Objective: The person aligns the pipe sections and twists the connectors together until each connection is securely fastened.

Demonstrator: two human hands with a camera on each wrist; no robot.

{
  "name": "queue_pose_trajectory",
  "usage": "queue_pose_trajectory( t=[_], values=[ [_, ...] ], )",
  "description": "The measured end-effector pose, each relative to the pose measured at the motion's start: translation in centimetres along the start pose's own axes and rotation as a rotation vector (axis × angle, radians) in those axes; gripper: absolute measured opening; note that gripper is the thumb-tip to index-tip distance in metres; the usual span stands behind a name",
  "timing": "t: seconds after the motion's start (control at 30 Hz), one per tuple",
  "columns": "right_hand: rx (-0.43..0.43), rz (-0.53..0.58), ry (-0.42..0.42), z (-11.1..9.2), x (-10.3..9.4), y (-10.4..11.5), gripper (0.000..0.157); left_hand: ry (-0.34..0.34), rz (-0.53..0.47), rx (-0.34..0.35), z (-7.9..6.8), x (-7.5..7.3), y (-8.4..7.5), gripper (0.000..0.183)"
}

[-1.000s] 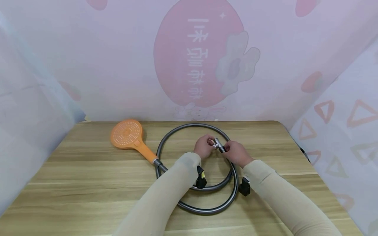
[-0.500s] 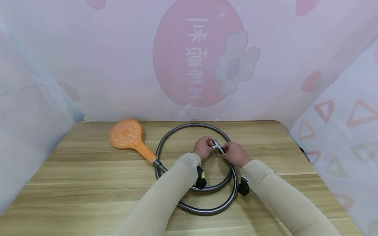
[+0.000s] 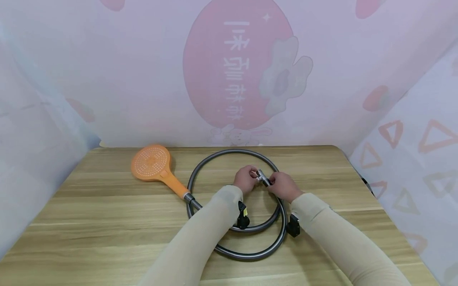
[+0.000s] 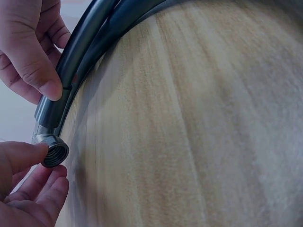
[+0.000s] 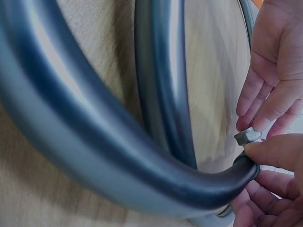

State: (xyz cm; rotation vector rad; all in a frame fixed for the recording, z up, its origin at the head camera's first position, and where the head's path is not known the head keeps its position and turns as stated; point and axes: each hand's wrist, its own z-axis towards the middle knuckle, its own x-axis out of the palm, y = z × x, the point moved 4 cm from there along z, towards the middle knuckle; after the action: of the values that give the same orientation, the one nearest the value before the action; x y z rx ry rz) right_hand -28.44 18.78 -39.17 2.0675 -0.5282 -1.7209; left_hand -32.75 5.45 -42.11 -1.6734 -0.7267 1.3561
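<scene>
A dark grey shower hose (image 3: 247, 257) lies in loops on the wooden table. Its left end joins an orange shower head (image 3: 152, 162), which lies with its perforated face up. At the hose's other end, inside the loop, is a metal fitting (image 3: 262, 176) with a hex nut (image 4: 56, 151); threads show inside the nut's open mouth. My left hand (image 3: 245, 179) pinches this nut between thumb and fingers. Just behind the nut, my right hand (image 3: 285, 186) grips the hose end by its dark sleeve (image 4: 51, 109). The fingers partly hide the fitting.
The wooden table (image 3: 107, 238) carries the hose and shower head. A pale printed backdrop (image 3: 143, 79) rises at its far edge, with more patterned sheeting at both sides. Black wrist cameras (image 3: 243, 216) hang below both sleeves, close to the hose loops.
Both hands keep hold of the nut and hose end, almost still; the fitting's tip has dipped very slightly. The head view has shifted a little. Hose loops and shower head lie as before.
</scene>
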Motion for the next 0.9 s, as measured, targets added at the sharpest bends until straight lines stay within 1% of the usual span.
queue_pose_trajectory(
  t=[0.2, 0.5, 0.6, 0.73, 0.9],
  values=[
    [0.022, 0.007, 0.011, 0.06, 0.13, -0.05, 0.013, 0.016, 0.002, -0.013, 0.12, 0.01, 0.17, 0.026],
    [-0.007, 0.012, 0.012, -0.23, 0.04, 0.17, 0.011, 0.031, 0.005, -0.025, 0.16, 0.08, 0.29, 0.025],
    [0.021, 0.020, 0.016, -0.07, 0.21, -0.05, 0.012, 0.032, 0.006, -0.028, 0.13, 0.10, 0.21, 0.023],
    [0.034, 0.003, 0.013, -0.01, 0.30, -0.15, 0.013, 0.033, 0.009, -0.031, 0.16, 0.14, 0.15, 0.022],
    [0.033, -0.016, 0.012, -0.07, 0.16, -0.03, 0.014, 0.036, 0.014, -0.037, 0.23, 0.09, 0.12, 0.023]
  ],
)
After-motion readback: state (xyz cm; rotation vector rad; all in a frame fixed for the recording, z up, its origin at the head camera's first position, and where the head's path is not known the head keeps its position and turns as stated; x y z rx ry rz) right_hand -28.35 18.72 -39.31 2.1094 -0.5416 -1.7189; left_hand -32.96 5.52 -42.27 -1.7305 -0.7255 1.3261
